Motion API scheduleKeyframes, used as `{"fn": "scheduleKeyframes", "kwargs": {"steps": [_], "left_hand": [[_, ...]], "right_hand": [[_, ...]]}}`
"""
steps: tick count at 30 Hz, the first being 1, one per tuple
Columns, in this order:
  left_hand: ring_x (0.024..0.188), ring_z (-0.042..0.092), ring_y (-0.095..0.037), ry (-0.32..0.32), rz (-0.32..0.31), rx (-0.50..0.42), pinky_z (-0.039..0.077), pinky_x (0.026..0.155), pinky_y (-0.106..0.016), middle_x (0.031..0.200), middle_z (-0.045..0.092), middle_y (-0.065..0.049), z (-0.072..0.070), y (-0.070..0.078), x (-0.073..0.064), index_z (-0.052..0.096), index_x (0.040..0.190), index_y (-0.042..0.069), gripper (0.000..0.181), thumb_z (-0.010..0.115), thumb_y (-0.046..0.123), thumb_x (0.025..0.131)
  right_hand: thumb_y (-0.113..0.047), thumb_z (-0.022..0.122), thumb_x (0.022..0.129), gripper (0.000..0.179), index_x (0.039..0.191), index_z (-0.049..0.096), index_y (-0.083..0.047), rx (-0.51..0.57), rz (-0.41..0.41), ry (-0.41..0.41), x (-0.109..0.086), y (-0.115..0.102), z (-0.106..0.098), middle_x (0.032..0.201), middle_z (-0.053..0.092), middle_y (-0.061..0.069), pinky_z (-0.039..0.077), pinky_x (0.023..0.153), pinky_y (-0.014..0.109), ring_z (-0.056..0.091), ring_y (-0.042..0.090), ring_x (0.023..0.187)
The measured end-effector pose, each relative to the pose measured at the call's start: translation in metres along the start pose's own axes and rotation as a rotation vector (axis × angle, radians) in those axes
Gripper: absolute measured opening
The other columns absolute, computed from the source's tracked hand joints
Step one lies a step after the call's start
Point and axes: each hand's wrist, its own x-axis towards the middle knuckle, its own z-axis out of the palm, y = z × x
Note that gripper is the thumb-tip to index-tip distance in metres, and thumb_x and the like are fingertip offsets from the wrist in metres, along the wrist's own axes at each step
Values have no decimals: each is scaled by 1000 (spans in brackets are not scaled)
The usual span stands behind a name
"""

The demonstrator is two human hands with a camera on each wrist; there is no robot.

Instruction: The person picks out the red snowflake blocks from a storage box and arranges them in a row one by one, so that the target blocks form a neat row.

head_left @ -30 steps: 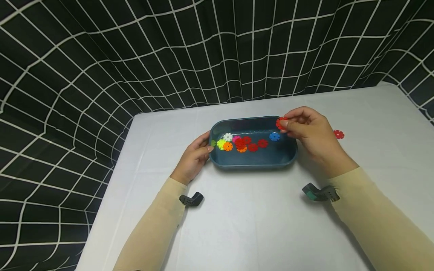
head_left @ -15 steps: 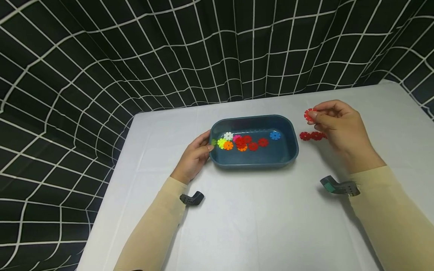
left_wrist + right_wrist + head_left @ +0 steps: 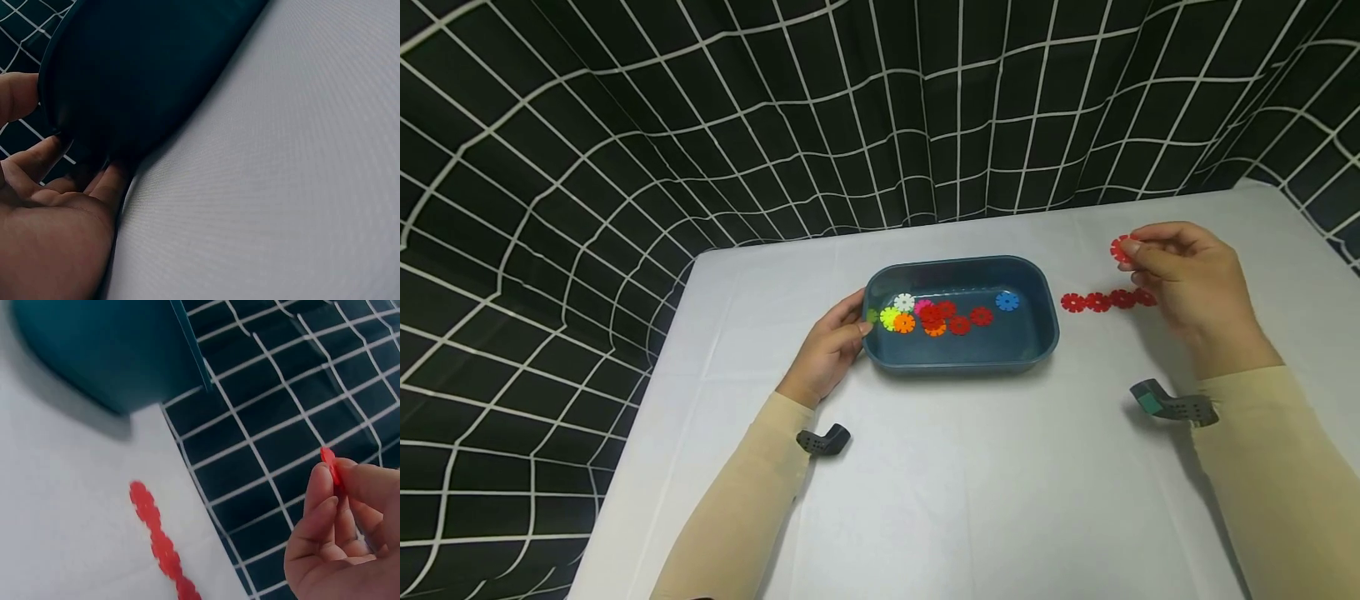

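1. Gripping the dark blue tray (image 3: pixel 977 354) by its left end, my left hand (image 3: pixel 826 350) keeps thumb and fingers curled round the rim; loose notched discs (image 3: pixel 981 317) lie inside: white, yellow-green, orange, pink, red, blue.
2. The red disc (image 3: pixel 1118 248) stands on edge, face toward my head camera; the tray's long axis runs left to right.
3. My right hand (image 3: pixel 1198 287) pinches that disc at its fingertips, raised off the worktop (image 3: pixel 880 500) near the red row (image 3: pixel 1098 302).
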Motion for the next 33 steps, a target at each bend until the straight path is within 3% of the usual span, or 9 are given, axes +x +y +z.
{"fn": "scheduleKeyframes", "kwargs": {"steps": [10, 15, 18, 22, 26, 29, 33], "left_hand": [[155, 41, -25, -6, 6, -2, 39, 122, -41, 169, 43, -10, 0, 0, 0, 43, 165, 2, 62, 57, -4, 106], [154, 41, -25, -5, 1, -18, 39, 122, -42, 168, 44, -9, 0, 0, 0, 44, 165, 3, 61, 57, -5, 106], [154, 42, -25, -1, -4, -23, 40, 121, -42, 167, 45, -9, 1, 0, 0, 44, 165, 3, 61, 56, -6, 106], [154, 42, -25, 0, -8, -18, 40, 121, -41, 167, 45, -8, 1, 1, 0, 44, 165, 3, 60, 56, -6, 107], [154, 42, -25, 3, -11, -10, 41, 121, -41, 167, 45, -8, 1, 0, -1, 44, 165, 4, 60, 56, -5, 107], [154, 42, -25, 5, -11, -7, 41, 120, -41, 167, 45, -8, 0, 0, -1, 45, 165, 4, 60, 56, -5, 107], [153, 43, -25, 5, -9, -9, 41, 120, -39, 167, 46, -8, 1, 1, -1, 45, 165, 3, 60, 56, -5, 107]], "right_hand": [[-20, 93, 89, 44, 129, 79, -11, 41, 74, 55, 11, 4, -30, 111, 77, -1, 61, 74, 20, 74, 12, 89], [-27, 96, 84, 53, 133, 78, -16, 10, 128, 98, 16, 7, -46, 118, 74, -3, 60, 77, 17, 75, 12, 96], [-28, 93, 88, 50, 134, 77, -18, -31, 149, 120, 18, 11, -54, 124, 71, -3, 59, 78, 16, 72, 11, 102], [-30, 85, 97, 48, 142, 71, -20, -165, 169, 166, 20, 17, -64, 130, 65, -4, 56, 78, 12, 67, 9, 108], [-37, 76, 103, 45, 146, 67, -25, -391, 196, 201, 22, 25, -74, 132, 63, -6, 55, 78, 9, 66, 7, 111], [-41, 71, 107, 40, 143, 66, -27, -537, 194, 199, 23, 30, -82, 130, 63, -7, 54, 79, 9, 65, 6, 110], [-43, 66, 109, 40, 144, 66, -22, -638, 175, 168, 23, 34, -89, 129, 60, -4, 54, 76, 11, 62, 8, 107]]}}
